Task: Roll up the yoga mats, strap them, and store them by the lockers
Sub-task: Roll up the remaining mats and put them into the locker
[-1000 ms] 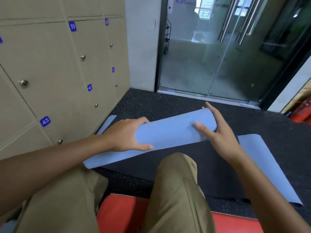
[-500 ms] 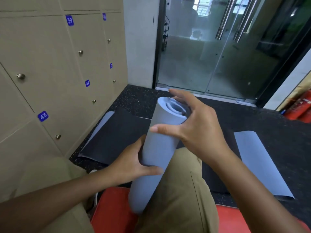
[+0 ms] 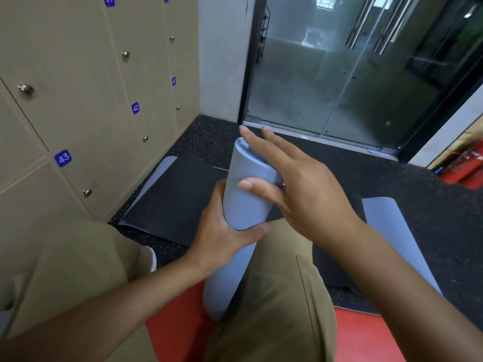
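Fingers (image 3: pixel 251 231) of the left hand (image 3: pixel 222 239) curl tightly around the middle of a rolled blue yoga mat (image 3: pixel 243 205), held upright between the knees. Right hand (image 3: pixel 305 194) rests against the roll's top end, fingers straight and spread, thumb touching its side. 2 unrolled mats (image 3: pixel 172 205) lie on the dark floor (image 3: pixel 418 205) beside numbered lockers (image 3: pixel 78 100).

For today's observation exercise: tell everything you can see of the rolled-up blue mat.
The rolled blue mat is a smooth, foam-like tube, its spiral end showing on top. It stands tilted between the person's knees, lower end on the red seat. The left hand grips its middle; the right hand lies open across its top.
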{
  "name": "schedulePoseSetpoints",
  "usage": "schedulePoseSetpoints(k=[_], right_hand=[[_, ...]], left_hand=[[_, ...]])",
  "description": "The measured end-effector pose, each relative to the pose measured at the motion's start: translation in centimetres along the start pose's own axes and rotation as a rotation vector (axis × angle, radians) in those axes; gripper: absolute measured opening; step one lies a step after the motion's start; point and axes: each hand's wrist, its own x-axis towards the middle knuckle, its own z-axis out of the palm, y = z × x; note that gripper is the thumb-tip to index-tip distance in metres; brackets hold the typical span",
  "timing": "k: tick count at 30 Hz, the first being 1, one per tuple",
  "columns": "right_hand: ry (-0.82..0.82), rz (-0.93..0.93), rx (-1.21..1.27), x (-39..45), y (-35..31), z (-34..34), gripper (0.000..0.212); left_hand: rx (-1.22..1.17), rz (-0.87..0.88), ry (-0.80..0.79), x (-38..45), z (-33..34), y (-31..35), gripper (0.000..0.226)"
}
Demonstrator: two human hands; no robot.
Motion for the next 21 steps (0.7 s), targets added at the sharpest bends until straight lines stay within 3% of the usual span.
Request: schedulePoseSetpoints(k=[7,13,21], right_hand=[[-0.1,0.0,-0.089,-1.0,2.7,-1.1,0.066],[-0.167,0.088,0.113,-3.2,5.3,-2.5,0.065],[-0.159,0.348,0.228,-9.1,9.6,-5.8,0.092]], left_hand=[[0.036,-0.015,-0.067,1.0,0.9,-0.7,0.083],[0.14,-0.001,-0.17,1.8,2.3,-0.9,0.075],[0.568,0.073,-0.478,4.0,5.0,0.1,0.079]])
